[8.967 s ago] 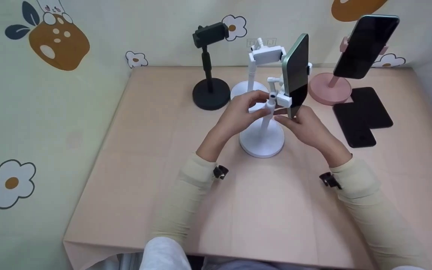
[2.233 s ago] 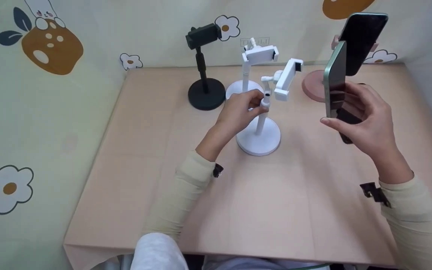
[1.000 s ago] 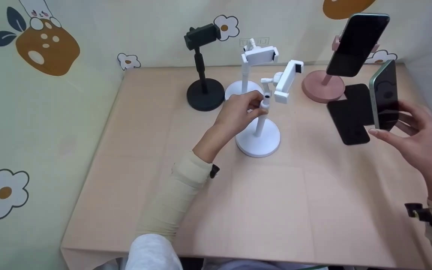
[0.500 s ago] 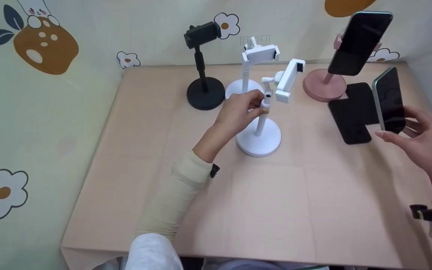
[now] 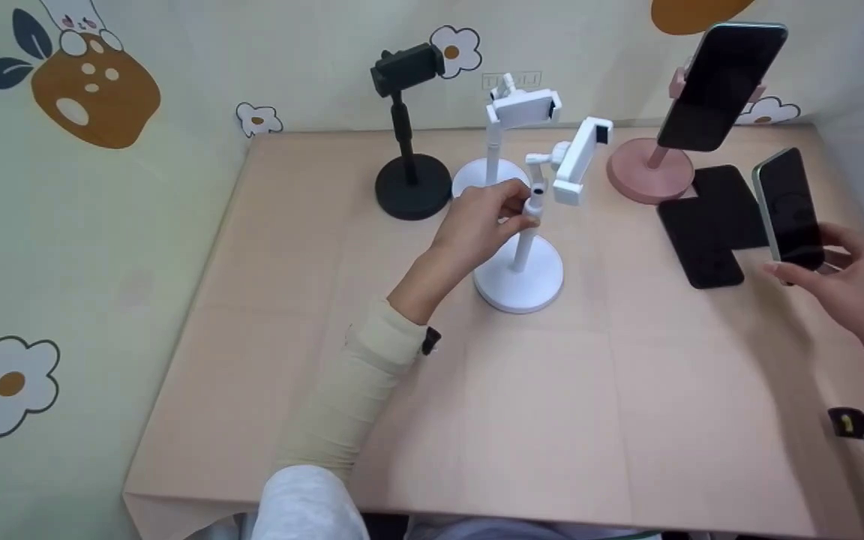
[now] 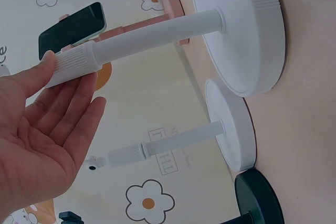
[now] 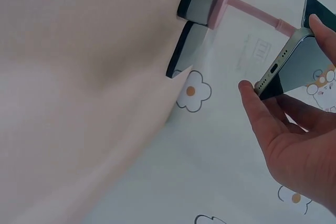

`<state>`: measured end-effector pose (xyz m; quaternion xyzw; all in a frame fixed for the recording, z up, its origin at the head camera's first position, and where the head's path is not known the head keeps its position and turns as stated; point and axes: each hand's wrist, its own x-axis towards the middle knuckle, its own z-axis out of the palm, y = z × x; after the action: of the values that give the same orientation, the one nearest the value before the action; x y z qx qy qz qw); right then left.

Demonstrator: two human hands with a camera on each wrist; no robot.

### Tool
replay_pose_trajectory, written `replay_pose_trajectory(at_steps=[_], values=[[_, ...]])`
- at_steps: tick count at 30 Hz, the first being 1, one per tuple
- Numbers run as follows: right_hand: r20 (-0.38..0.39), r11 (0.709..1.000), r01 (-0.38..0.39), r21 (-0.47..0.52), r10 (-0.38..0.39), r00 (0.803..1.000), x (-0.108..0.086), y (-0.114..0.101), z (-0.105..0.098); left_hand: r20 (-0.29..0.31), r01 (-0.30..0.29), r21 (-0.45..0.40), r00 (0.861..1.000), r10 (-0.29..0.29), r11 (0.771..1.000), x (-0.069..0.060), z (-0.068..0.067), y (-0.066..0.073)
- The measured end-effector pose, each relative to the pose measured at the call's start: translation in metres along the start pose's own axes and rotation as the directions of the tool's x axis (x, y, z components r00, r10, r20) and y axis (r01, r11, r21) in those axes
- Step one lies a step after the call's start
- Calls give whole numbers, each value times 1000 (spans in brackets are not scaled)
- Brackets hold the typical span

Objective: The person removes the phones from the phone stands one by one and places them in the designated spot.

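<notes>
My left hand (image 5: pixel 473 225) grips the ribbed collar on the pole of the front white phone stand (image 5: pixel 518 281). In the left wrist view, thumb and fingers pinch that collar (image 6: pixel 73 64). The stand's clamp (image 5: pixel 580 161) holds nothing and tilts to the right. Over at the right, my right hand (image 5: pixel 863 281) holds a pale green-edged smartphone (image 5: pixel 788 210) above the table, its dark screen turned towards the head camera. The right wrist view shows its bottom edge (image 7: pixel 275 66) with the port, between thumb and fingers.
Two dark phones (image 5: pixel 700 244) lie overlapping on the table near the held one. Behind them a pink stand (image 5: pixel 649 171) carries another phone (image 5: pixel 724 86). A second white stand (image 5: pixel 526 109) and a black stand (image 5: pixel 413 187) stand at the back, by the wall.
My right hand has taken the green-edged phone away from the front white stand's clamp and carried it right, then lower past the lying phones. My left hand stays on the pole.
</notes>
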<state>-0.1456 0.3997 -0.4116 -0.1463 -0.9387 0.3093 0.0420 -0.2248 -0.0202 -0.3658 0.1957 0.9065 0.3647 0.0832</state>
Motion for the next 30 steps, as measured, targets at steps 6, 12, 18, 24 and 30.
replay_pose_trajectory(at_steps=[6, 12, 18, 24, 30], values=[[31, 998, -28, -56, 29, 999, 7, 9, -3, 5, 3, 2, 1000, -3, 1000, 0, 0, 0], [53, 991, -60, -118, 66, 996, 14, 20, -2, 6, -3, -3, 1000, 3, 1000, 1, 0, -1], [83, 982, -68, -175, 84, 993, 17, 32, 0, 7, 12, -1, 1000, -12, 1000, 0, 1, -1], [129, 969, -58, -241, 91, 988, 13, 40, -3, 9, 12, 0, 1000, -12, 1000, 0, 1, 0], [173, 944, -23, -330, 85, 981, 9, 49, -7, -2, -2, 2, 1000, 2, 1000, 1, 1, -1]])
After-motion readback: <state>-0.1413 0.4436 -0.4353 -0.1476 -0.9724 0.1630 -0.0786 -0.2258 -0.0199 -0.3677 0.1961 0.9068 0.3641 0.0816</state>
